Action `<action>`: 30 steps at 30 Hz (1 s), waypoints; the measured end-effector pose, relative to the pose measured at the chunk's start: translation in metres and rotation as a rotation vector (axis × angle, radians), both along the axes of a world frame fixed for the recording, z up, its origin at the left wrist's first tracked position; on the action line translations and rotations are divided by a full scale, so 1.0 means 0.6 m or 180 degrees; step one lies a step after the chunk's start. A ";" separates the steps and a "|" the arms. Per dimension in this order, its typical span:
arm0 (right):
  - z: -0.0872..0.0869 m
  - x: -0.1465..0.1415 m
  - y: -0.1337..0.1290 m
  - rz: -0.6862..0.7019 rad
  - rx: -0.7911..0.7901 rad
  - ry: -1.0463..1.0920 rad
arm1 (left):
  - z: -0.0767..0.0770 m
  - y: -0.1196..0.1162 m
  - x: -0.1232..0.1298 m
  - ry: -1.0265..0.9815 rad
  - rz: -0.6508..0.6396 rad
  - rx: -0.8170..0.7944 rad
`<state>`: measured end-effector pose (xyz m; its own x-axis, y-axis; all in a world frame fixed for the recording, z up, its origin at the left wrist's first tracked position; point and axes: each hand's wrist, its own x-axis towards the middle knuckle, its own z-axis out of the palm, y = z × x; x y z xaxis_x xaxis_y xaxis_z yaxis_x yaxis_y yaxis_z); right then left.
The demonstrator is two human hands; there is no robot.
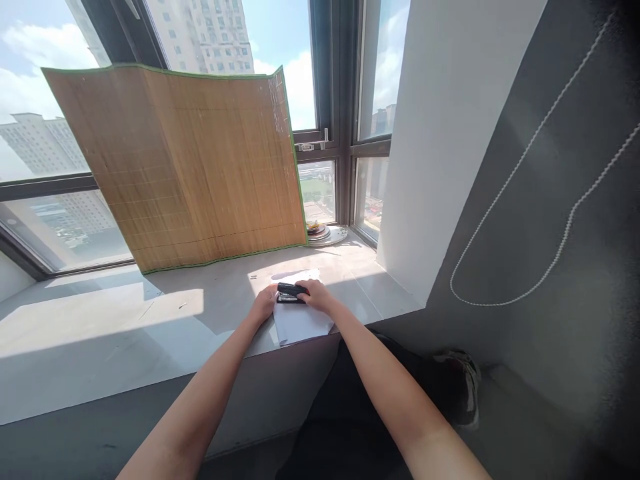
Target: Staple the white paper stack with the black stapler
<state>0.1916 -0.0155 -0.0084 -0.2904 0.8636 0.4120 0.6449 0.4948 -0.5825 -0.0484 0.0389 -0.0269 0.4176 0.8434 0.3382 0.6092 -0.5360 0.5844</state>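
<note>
A black stapler (291, 290) lies crosswise over white sheets of paper (303, 323) on the window ledge. My right hand (317, 295) is closed round its right end, fingers over the top arm. At the other end my left hand (263, 304) has its fingers drawn together against the stapler, beside the paper's left edge. Its fingertips are partly hidden. A dark gap with a silvery strip shows between the stapler's top arm and base. The paper's near edge reaches the front of the ledge.
A bamboo mat (200, 167) with green edging leans against the window. Stacked plates (319, 233) stand in the corner behind it. Small scraps (183, 305) lie on the pale ledge (100, 333). A beaded cord (493, 305) hangs at right, above a shoe (467, 387).
</note>
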 end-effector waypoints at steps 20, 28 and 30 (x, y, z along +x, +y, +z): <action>0.011 0.047 0.007 -0.0613 0.0158 0.1207 | 0.006 -0.002 0.005 0.0139 0.0263 -0.0030; 0.016 0.050 0.003 -0.0786 -0.0094 0.1286 | 0.003 0.001 -0.003 -0.0320 0.0416 -0.0110; 0.016 0.051 0.001 -0.0828 -0.0109 0.1243 | 0.002 0.002 -0.005 -0.0597 0.0459 -0.0217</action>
